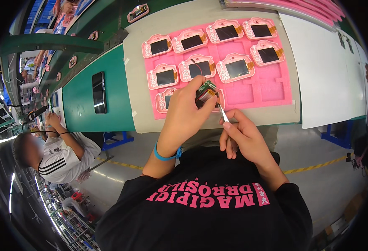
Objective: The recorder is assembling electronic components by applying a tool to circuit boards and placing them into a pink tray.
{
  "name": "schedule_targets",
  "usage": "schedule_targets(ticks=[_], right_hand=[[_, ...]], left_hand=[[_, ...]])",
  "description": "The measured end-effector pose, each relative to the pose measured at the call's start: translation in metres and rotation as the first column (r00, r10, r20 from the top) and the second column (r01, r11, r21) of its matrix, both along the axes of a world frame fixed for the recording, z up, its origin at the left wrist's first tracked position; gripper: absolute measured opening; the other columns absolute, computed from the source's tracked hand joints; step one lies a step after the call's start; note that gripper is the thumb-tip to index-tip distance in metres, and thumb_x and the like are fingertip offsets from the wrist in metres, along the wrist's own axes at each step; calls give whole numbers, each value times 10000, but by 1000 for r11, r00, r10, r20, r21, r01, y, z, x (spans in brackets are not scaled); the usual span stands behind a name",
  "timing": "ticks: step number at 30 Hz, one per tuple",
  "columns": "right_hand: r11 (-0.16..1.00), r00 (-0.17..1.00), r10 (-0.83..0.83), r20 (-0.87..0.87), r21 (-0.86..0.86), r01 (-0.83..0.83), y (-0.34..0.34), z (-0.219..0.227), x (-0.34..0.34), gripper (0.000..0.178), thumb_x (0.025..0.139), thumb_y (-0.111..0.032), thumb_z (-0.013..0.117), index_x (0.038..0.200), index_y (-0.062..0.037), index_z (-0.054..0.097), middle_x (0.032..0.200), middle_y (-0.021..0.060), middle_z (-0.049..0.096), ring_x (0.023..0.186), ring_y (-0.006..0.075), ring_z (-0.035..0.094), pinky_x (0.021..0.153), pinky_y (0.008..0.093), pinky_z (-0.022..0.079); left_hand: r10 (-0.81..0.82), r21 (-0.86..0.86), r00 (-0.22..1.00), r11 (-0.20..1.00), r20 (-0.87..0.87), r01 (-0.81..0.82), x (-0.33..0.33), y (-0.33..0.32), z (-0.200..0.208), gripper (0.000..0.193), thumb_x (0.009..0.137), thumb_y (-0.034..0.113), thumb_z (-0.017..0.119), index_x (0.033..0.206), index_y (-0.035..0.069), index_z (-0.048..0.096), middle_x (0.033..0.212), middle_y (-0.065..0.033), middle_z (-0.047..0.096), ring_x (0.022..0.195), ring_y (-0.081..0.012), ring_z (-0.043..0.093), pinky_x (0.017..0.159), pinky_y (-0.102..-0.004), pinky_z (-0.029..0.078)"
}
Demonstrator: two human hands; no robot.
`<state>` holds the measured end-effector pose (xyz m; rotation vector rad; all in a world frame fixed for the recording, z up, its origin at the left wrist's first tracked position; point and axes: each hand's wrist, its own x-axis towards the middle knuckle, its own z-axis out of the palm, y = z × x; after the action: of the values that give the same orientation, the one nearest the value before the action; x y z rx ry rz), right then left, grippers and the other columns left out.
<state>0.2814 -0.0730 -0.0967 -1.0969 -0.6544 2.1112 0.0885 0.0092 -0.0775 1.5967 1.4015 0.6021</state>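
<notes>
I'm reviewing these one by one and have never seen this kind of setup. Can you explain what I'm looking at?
There is no machine: these are a person's own bare hands. The single round-edged picture comes from a wide camera worn on their head, looking down, so straight edges bend near the rim.

On the table, a pink tray carries pink casings with dark screens. To the left, a black phone lies on a green surface.

The left hand holds a green circuit board; the right hand holds metal tweezers close to it. Whether they touch is unclear.
</notes>
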Motion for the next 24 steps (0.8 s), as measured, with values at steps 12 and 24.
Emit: schedule_targets(ticks=[12,24], right_hand=[[1000,999,-8,42,-9,8,0,-2,-10,103,1159,-153,484,1148,-72,421,638,89,649,389,139,514,390,250,367],[991,985,-52,164,134,30,-12,1,-13,104,1125,-122,547,1105,-90,450,615,43,620,404,113,424,434,245,296]], left_hand=[[-27,-12,999,1000,32,28,-7,-1,-7,315,904,46,744,1192,-19,634,857,-80,710,620,-124,599,536,-248,498],[68,-357,954,933,293,43,-35,-21,13,308,989,51,672,1279,1,580,827,-81,705,608,-108,583,500,-222,481]])
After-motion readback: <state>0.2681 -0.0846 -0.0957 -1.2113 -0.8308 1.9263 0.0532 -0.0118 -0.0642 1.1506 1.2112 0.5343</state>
